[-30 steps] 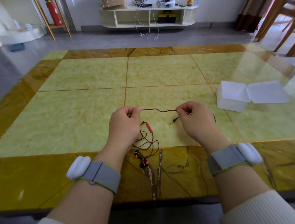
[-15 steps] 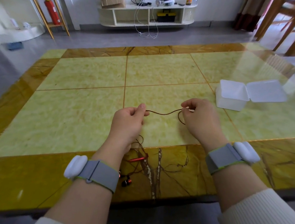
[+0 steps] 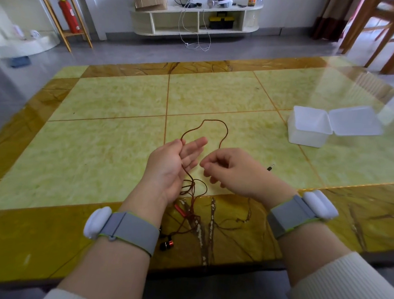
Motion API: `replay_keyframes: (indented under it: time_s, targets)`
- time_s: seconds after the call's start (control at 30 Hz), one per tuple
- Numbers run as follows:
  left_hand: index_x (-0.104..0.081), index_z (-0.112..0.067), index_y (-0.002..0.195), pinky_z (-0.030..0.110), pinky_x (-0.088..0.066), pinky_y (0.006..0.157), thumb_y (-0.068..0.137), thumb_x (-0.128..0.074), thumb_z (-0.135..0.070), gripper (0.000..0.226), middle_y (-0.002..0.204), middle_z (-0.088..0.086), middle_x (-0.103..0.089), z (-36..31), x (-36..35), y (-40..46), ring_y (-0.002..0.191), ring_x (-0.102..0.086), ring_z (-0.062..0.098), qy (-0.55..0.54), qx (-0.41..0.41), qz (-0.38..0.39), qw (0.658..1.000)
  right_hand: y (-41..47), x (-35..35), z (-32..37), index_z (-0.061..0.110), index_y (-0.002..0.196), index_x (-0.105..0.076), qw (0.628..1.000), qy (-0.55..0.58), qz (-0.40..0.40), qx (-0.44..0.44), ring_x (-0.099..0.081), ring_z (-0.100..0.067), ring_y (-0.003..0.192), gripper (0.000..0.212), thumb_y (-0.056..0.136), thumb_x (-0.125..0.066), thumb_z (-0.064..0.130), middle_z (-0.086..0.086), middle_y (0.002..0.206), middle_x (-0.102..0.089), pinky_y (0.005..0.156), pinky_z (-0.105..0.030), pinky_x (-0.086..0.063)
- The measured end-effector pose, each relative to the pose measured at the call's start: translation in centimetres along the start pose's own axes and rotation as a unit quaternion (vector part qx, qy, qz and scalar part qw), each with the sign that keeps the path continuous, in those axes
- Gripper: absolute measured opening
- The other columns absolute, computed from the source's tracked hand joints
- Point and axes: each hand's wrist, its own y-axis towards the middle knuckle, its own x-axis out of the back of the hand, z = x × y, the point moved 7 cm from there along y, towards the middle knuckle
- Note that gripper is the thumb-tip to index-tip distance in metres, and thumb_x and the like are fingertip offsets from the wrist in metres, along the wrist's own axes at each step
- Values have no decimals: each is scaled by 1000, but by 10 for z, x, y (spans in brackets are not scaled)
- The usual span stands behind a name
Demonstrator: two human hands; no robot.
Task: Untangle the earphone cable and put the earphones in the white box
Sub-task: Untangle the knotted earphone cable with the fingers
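Working the knot loose is the step in hand, and the thin brown earphone cable [image 3: 217, 123] is only part freed: a loop arches over the yellow-green marble worktop [image 3: 103, 127] at about 12 o'clock from the hands, while the tangle [image 3: 191, 189] hangs between the wrists at 6 o'clock. The left hand [image 3: 173, 166] lies palm up, thumb pinching the cable near the fingertips, the other fingers nearly straight and apart. The right hand [image 3: 234, 171] has its fingers loosely curled; the cable runs in behind it, and whether it pinches the strand I cannot tell. The red and black earbuds [image 3: 167, 244] rest on the worktop's brown border beside the left wristband, the red inline remote [image 3: 181, 210] just above them. The black plug [image 3: 270, 166] lies at 3 o'clock from the right hand. The open white plastic box [image 3: 308, 134] sits well apart at 2 o'clock. Best to feed the plug end back through the knot, pulling gently; a hard tug would likely tighten it
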Motion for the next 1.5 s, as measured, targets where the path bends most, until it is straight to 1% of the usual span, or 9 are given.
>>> replay_keyframes:
  time_s: [0.17,0.3,0.43,0.53,0.73,1.0,1.23,1.4,1.5]
  targets:
    - [-28,-8,135,46,-41,109,108,-25,-18,30,101,14,-75,2,-3,-1,111,-66,27,-43,10,0,999,-2,-16,5,24,108,-74,997,-22,69,30,-52,11,58,20,90,-67,24,16,70,-60,62,-6,-39]
    - [-26,-5,142,44,-41,109,108,-24,-22,38,103,12,-75,3,-4,-1,110,-66,23,-41,13,6,999,0,-21,6,17,94,-75,997,-22,68,42,-50,6,56,12,90,-68,25,12,67,-62,62,-12,-41]
    - [-57,-10,105,38,-53,91,106,-33,-33,33,101,8,-76,-1,-1,-2,101,-71,24,63,-6,-3,998,2,-3,1,14,91,-74,999,33,0,30,-50,-2,58,15,92,-66,26,6,68,-61,61,-20,-45]
    - [-67,-15,102,39,-52,85,102,-44,-26,25,94,1,-77,-4,1,-3,94,-73,20,192,-40,-15,980,4,11,-8,21,91,-73,997,67,-48,10,-62,-6,69,13,92,-64,30,0,78,-71,68,-24,-50]
    - [-72,-20,100,34,-54,80,92,-61,-14,15,94,0,-77,-1,-6,-10,91,-73,19,285,-42,47,957,4,22,-11,17,95,-72,986,137,-98,-10,-63,-7,70,12,94,-63,24,1,79,-71,64,-26,-50]
    - [-71,-14,103,39,-56,80,88,-68,-4,18,94,7,-77,5,-11,-11,84,-72,22,291,-43,118,948,4,31,-14,12,100,-71,968,200,-152,-30,-59,-7,63,14,94,-62,22,4,72,-66,61,-25,-48]
    - [-69,-5,99,26,-50,55,93,-61,-5,10,83,11,-75,4,-8,-9,66,-71,18,272,-51,75,958,5,23,-12,20,112,-68,975,195,-102,-20,-67,-8,75,20,92,-65,19,1,91,-75,71,-28,-52]
    - [-59,-13,107,30,-53,58,93,-64,-11,15,82,9,-77,2,-4,-7,69,-74,23,249,-68,47,965,5,15,-9,20,113,-66,985,159,-66,1,-68,-8,82,35,82,-75,8,1,102,-70,89,-30,-55]
    - [-52,-17,118,33,-53,60,96,-59,-9,24,81,8,-76,2,-7,-7,71,-74,23,241,-72,57,966,7,16,-10,20,114,-66,990,114,-80,3,-65,-6,79,35,84,-71,3,-1,100,-68,89,-31,-56]
